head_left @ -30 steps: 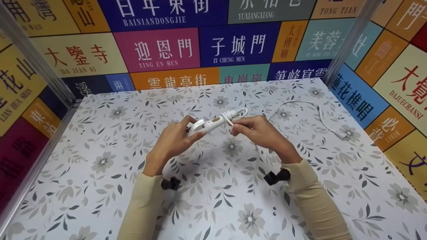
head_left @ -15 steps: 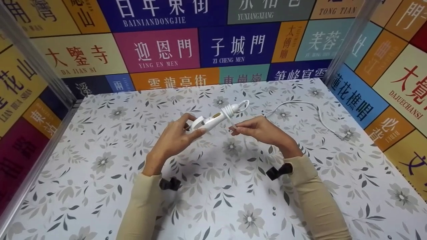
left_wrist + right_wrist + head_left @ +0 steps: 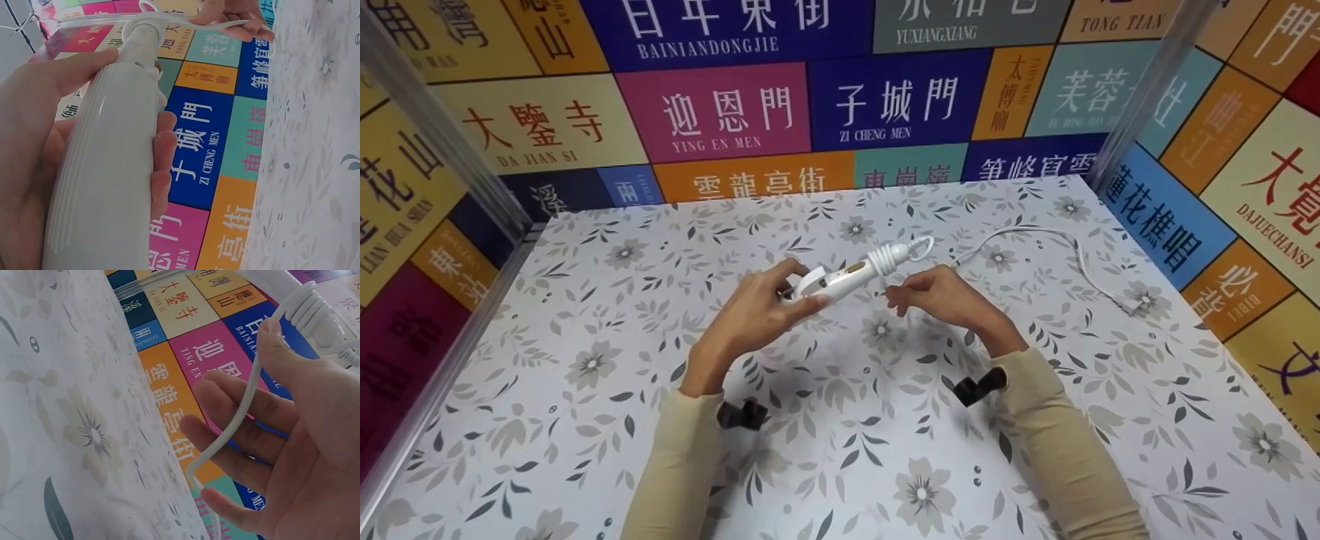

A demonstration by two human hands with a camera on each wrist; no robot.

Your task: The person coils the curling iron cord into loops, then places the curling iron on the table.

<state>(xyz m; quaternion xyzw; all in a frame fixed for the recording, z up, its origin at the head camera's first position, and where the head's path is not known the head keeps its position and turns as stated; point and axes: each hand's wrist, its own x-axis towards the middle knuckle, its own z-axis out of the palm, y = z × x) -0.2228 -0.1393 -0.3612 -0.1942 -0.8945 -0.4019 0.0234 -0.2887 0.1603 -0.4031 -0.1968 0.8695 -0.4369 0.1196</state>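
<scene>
As the wand (image 3: 846,283) looks slick, our left grip (image 3: 751,306) wisely holds its thick body (image 3: 104,169) (our right grip (image 3: 949,298), the seemingly pliant cord (image 3: 243,408)).

Two grips (image 3: 754,307) (image 3: 949,300), one appliance (image 3: 849,281), one cord (image 3: 246,405), two sleeves (image 3: 679,457) (image 3: 1061,435)

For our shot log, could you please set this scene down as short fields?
Left hand: grips a white handheld device
Right hand: holds the cord loosely across its fingers
Winding: cord coiled round one end of the device
Surface: leaf-and-flower patterned table
Backdrop: colourful panels with lettering
</scene>
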